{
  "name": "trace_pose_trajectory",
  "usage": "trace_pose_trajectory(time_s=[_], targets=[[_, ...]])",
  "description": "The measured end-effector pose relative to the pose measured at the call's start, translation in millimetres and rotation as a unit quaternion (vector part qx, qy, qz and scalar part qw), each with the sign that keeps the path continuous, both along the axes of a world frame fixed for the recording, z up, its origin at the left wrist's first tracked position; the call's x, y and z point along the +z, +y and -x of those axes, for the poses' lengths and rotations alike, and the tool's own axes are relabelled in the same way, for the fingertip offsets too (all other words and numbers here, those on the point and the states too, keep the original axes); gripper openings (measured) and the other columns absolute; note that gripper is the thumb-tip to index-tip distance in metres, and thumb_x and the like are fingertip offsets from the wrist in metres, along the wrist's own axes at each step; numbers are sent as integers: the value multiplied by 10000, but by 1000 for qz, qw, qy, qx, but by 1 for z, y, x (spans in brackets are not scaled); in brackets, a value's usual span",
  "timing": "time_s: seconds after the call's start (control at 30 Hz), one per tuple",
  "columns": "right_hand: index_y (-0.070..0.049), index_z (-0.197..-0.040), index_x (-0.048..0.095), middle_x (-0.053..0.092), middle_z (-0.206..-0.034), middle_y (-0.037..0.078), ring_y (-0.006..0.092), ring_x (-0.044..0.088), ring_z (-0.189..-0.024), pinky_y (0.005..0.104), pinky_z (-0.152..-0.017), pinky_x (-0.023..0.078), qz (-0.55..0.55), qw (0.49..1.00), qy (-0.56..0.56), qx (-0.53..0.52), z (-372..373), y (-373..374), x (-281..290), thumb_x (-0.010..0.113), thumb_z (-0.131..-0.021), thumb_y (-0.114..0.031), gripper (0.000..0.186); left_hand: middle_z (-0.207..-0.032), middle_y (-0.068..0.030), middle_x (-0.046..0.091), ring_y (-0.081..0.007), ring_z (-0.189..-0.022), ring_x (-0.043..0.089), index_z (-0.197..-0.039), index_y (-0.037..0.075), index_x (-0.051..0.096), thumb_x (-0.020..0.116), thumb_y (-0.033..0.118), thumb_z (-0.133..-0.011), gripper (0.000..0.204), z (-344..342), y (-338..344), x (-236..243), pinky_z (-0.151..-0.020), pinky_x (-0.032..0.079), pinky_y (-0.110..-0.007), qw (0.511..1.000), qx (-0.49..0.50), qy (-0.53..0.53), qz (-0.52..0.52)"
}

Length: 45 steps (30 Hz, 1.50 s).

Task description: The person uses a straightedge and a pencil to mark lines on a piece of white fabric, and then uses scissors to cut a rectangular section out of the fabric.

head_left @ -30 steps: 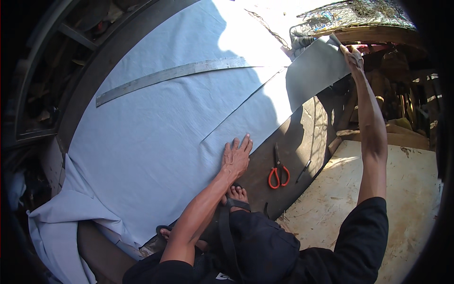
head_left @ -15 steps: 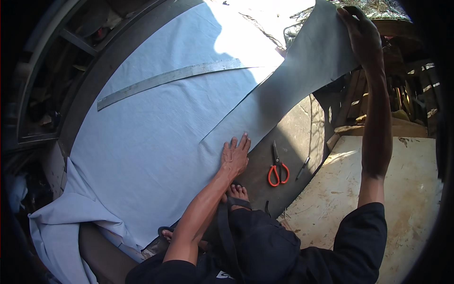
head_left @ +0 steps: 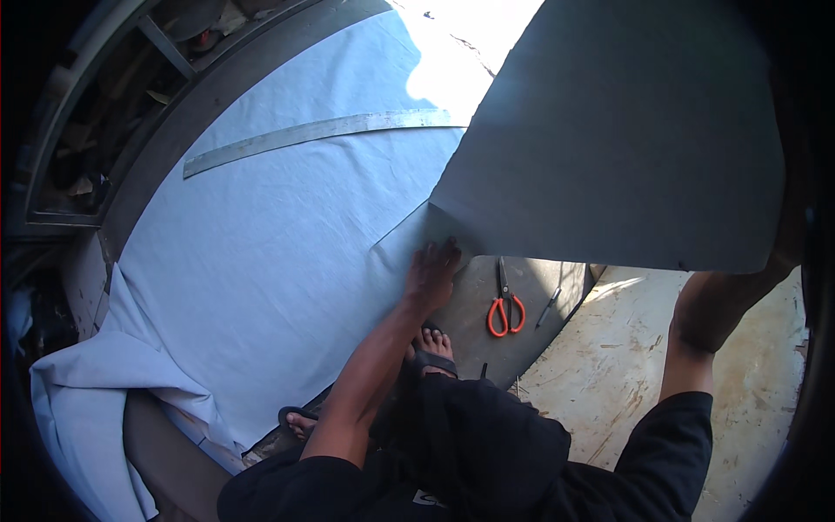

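A large sheet of pale blue-grey cloth [head_left: 278, 235] covers most of the surface in front of me. My left hand [head_left: 432, 271] lies flat on it with fingers apart, beside the end of a cut line. From there a partly cut strip of the cloth [head_left: 626, 130] is lifted up and toward the right, its darker face filling the upper right. My right arm [head_left: 722, 304] reaches up along the strip's right edge; the hand is lost in shadow and its fingers are hidden. Orange-handled scissors [head_left: 505, 311] lie below the raised strip, with a pen [head_left: 549, 307] to their right.
A long metal ruler [head_left: 304, 134] rests across the cloth. Bunched cloth [head_left: 130, 370] hangs over the near left edge. A pale stained board [head_left: 600, 365] lies at right. My sandalled foot [head_left: 432, 352] is just below my left hand. A framed cabinet [head_left: 104, 130] stands far left.
My right arm has raised the cloth strip higher and closer, so it now covers much of the upper right. My left hand has stayed in the same place on the cloth.
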State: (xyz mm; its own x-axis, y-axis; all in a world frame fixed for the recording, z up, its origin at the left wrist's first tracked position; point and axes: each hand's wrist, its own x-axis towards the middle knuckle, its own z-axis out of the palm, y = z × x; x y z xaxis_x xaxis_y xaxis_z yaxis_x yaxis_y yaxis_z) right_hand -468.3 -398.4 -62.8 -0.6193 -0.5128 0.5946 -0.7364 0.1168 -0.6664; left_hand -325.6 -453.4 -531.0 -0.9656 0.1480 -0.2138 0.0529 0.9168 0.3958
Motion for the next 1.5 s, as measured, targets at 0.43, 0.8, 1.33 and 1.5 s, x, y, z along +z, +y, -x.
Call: trace_pose_trajectory(time_s=[0.43, 0.8, 1.33, 1.5], targets=[[11, -973, 540, 582, -702, 186, 340, 586, -653, 415, -600, 434, 44, 953, -229, 195, -101, -65, -58, 560, -1014, -198, 214, -1486, -129, 461, -331, -1302, 477, -1408, 141, 489, 719, 319, -842, 636, -15, -14, -6, -1094, 373, -478, 997, 12, 77, -15], [-17, -1034, 456, 564, -672, 200, 408, 586, -609, 450, -553, 433, 14, 774, -408, 484, -222, -145, -119, 479, -1063, -268, 253, -1437, -144, 497, -330, -1272, 506, -1415, 134, 486, 698, 322, -862, 621, -4, -1, -6, -1074, 394, -468, 992, 4, -113, -53], [-116, -1119, 734, 728, -1108, 172, 345, 686, -1067, 426, -932, 523, -447, 810, -337, -174, 28, 73, -446, 640, -936, -297, 274, -1366, -165, 550, -330, -1228, 548, -1425, 124, 482, 668, 326, -892, 599, -2, 23, -4, -1046, 424, -453, 982, 0, -167, -91], [-135, -1146, 745, 737, -1102, 151, 298, 700, -1061, 393, -919, 534, -432, 769, -451, -139, 12, 78, -466, 685, -915, -330, 308, -1344, -171, 567, -329, -1214, 562, -1428, 121, 481, 658, 327, -901, 593, -7, 13, -9, -1037, 433, -449, 979, 5, -188, -81]])
